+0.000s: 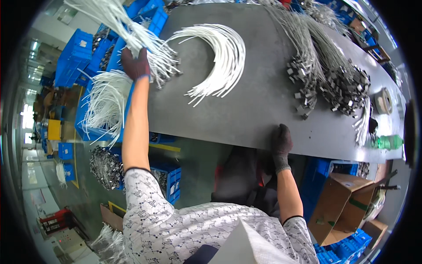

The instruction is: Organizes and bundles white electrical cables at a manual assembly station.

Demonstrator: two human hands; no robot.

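My left hand (136,66), in a dark red glove, reaches to the table's left edge. Its fingers are at a bundle of white wires (151,42), closed on the bundle's near side; part of the grip is hidden. The bundle's far end reaches up and left over blue bins, and its near ends fan over the table. My right hand (282,141), in a dark glove, rests at the table's front edge, fingers loosely stretched and holding nothing. Between the hands, a curved bundle of white wires (228,53) lies on the grey table (259,88).
Long grey wires with metal-looking ends (345,90) lie in bunches on the right. Beyond them are a tape roll (383,101) and a green bottle (389,142). A blue bin (81,110) with white wires stands left. A cardboard box (336,207) sits below right.
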